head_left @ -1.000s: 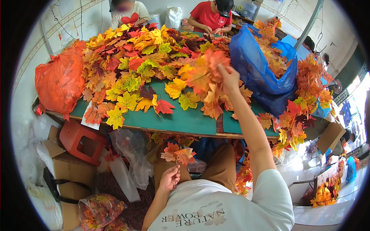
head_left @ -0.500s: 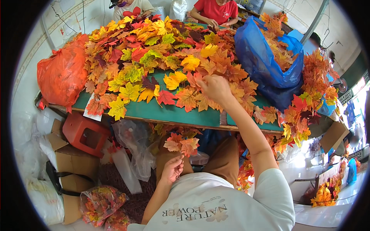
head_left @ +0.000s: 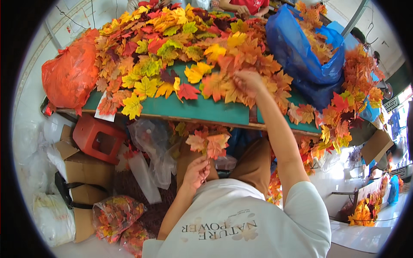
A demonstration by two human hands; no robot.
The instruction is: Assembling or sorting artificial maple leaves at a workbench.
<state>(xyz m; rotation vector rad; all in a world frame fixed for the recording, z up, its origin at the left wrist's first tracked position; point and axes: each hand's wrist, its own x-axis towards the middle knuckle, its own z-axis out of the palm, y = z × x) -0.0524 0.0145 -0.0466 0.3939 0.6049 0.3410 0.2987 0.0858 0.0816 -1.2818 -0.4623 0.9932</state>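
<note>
My left hand is closed in front of my lap, pinching a stem that carries orange artificial maple leaves. Stretched out over the table, my right hand has its fingers closed at the edge of an orange maple leaf, among other orange leaves. The fingertips are partly hidden by the hand. A yellow leaf and a red leaf lie to the left of these on the green tabletop.
A large heap of colored leaves covers the far tabletop. An orange bag stands left and a blue bag right. Below are a red stool, a cardboard box and plastic bags. Another person's hand shows across the table.
The view has shifted, so the table appears higher. The orange leaf by my right fingers has moved slightly away from me over the table. My left hand still holds its leaf stem.
</note>
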